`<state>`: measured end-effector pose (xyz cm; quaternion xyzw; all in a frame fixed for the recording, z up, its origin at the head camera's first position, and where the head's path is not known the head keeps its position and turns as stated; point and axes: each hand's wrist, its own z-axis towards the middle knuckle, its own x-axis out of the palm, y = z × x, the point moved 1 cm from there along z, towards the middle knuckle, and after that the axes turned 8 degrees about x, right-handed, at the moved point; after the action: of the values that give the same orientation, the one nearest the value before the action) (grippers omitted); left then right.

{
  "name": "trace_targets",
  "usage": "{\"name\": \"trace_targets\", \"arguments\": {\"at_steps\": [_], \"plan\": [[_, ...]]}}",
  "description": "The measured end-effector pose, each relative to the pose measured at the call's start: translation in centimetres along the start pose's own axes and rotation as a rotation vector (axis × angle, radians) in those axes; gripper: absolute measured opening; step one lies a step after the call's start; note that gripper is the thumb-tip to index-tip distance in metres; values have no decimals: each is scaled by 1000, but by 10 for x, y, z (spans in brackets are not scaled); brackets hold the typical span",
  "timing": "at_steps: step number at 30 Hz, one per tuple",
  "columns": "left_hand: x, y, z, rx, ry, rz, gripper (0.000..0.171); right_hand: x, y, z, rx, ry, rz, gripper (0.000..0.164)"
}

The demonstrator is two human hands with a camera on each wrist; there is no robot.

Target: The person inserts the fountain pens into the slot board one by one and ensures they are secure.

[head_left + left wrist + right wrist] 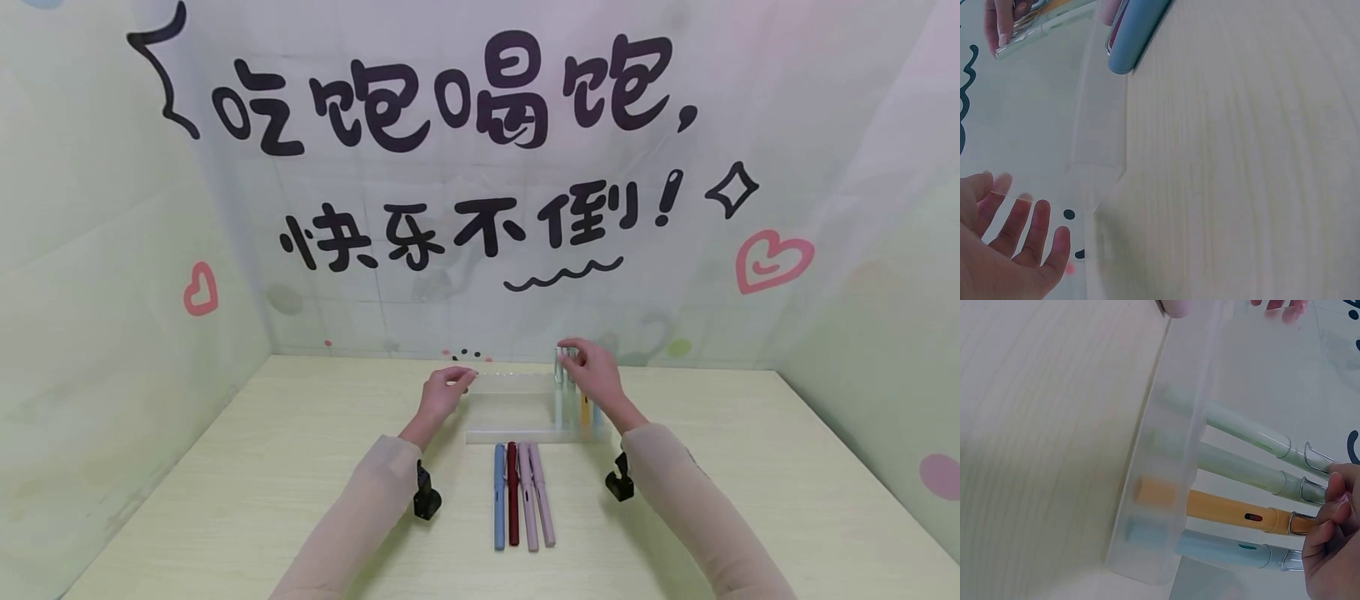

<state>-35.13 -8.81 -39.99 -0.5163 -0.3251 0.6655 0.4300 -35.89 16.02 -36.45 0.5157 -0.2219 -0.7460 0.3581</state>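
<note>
A clear pen stand [498, 435] with a frosted front trough [1175, 381] stands near the back of the table. My left hand [444, 393] pinches its upper left edge, the clear panel passing between thumb and fingers in the left wrist view. At the stand's right end, two pale green pens [1247, 433], an orange pen [1225, 508] and a light blue pen [1225, 548] stand upright in the trough. My right hand [596, 375] is at their caps, thumb and forefinger pinching the top of the leftmost pale green pen [558, 400].
In front of the stand lie a blue pen [499, 500], a dark red pen [513, 496] and two pale purple pens [529, 500], side by side. A printed cloth wall [480, 325] rises behind the wooden table [285, 500]. Each wrist carries a black camera [426, 493].
</note>
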Motion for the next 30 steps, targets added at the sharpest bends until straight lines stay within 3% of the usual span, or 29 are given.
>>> {"name": "trace_targets", "arguments": {"at_steps": [15,24,30], "plan": [[0,0,0,-1,-5,3,29,3,-2,2,12,-15,-14,25],[1,2,1,-6,3,6,30,0,3,-4,-7,-30,44,26],[1,2,1,0,0,11,30,3,5,-18,-22,36,85,17]]}}
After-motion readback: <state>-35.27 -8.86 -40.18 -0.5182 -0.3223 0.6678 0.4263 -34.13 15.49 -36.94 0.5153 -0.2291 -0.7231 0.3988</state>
